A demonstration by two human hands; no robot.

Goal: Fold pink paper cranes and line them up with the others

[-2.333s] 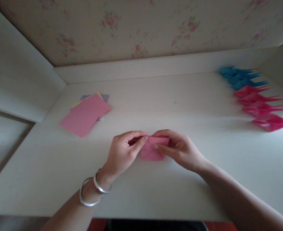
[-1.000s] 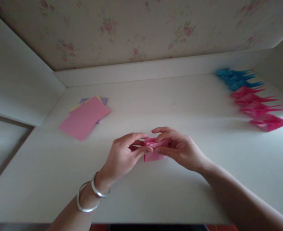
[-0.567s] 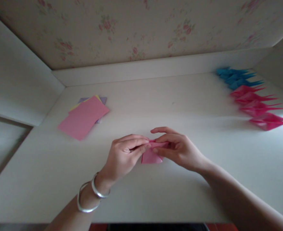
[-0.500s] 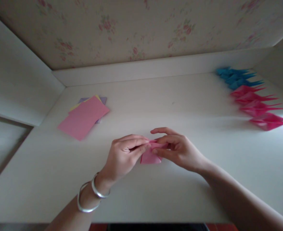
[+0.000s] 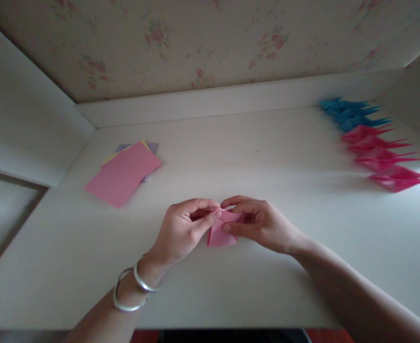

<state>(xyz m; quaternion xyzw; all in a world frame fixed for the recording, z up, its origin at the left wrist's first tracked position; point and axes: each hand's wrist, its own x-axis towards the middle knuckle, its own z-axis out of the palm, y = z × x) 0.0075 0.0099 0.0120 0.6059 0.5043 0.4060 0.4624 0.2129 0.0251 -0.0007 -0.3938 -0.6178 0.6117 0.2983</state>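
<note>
A small folded piece of pink origami paper (image 5: 221,235) is held between both hands above the near middle of the white desk. My left hand (image 5: 185,228), with two silver bangles (image 5: 138,290) at its wrist, pinches the paper's upper left corner between thumb and fingers. On the other side, my right hand (image 5: 262,221) grips the right part, its thumb lying flat on the front face and its fingers curled behind. The fingers cover the upper edge and the back of the paper.
On the left of the desk (image 5: 210,295) lies a loose stack of pink paper sheets (image 5: 124,176), with yellow and purple ones beneath. Along the right stand folded pink paper cranes (image 5: 395,178) and blue ones (image 5: 349,114). A flowered wall (image 5: 195,47) rises behind.
My right index finger has come down onto the paper's top edge near the left fingertips. The paper has tilted slightly, its lower edge a little nearer to me.
</note>
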